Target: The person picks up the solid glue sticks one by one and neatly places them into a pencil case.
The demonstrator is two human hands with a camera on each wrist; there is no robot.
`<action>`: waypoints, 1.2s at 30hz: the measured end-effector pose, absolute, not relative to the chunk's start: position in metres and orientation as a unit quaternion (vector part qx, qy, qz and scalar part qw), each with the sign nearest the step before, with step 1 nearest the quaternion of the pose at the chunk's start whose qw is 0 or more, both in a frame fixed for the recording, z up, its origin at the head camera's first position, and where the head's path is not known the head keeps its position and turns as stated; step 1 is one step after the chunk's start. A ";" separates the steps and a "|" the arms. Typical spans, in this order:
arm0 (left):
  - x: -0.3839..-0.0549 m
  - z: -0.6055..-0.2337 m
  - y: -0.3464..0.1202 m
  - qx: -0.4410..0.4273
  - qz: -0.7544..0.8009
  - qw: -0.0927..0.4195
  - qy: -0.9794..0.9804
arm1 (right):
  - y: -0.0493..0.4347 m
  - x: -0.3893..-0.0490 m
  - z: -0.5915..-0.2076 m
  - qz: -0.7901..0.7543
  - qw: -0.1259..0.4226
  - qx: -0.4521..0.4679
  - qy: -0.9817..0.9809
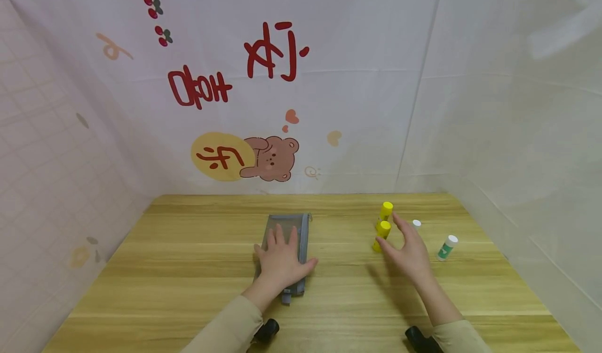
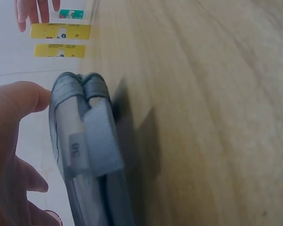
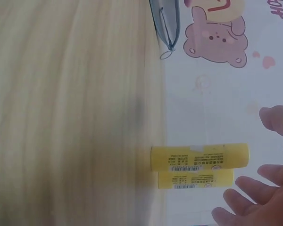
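A grey zip pouch (image 1: 304,238) with a see-through mesh top lies on the table, left of centre. My left hand (image 1: 280,259) is over it with fingers spread and straight, the thumb reaching past its right edge. A fabric tab (image 2: 103,139) sticks out at the pouch's near end. On the right, two yellow glue sticks stand upright, the nearer one (image 1: 384,230) in front of the farther one (image 1: 386,209). My right hand (image 1: 413,253) is just beside them, thumb and fingers apart, holding nothing. In the right wrist view its fingers are close to the yellow caps.
A white-and-green glue stick (image 1: 448,248) stands to the right of my right hand. Another white cap (image 1: 416,223) shows behind that hand, its body mostly hidden. A printed white cloth (image 1: 357,81) hangs behind the wooden table (image 1: 202,248) and along its sides.
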State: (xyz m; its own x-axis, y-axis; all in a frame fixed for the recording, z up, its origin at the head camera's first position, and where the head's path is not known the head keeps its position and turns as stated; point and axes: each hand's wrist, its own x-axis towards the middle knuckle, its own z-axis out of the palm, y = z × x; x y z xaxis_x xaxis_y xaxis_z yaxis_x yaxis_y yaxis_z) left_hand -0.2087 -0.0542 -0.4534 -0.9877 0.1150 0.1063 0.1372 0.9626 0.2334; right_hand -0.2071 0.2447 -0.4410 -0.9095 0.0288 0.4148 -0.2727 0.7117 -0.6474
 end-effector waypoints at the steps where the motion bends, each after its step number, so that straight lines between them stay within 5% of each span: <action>1: -0.209 -0.454 -0.054 -0.062 -0.119 0.042 -0.990 | 0.245 -0.207 -0.441 0.377 0.195 0.065 -0.903; 22: -0.209 -0.458 -0.043 -0.029 -0.151 -0.008 -0.988 | 0.253 -0.215 -0.442 0.432 0.075 0.031 -0.898; 36: -0.209 -0.461 -0.044 -0.020 -0.198 0.026 -0.980 | 0.252 -0.220 -0.448 0.437 0.050 0.020 -0.898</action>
State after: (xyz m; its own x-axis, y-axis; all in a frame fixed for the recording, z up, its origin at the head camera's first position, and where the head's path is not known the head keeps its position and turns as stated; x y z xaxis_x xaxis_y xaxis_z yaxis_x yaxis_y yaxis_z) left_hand -0.2091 -0.0442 -0.4609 -0.9978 0.0298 0.0587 0.0502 0.9209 0.3866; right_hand -0.2199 0.2522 -0.4481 -0.9942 0.0084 0.1071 -0.0790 0.6181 -0.7821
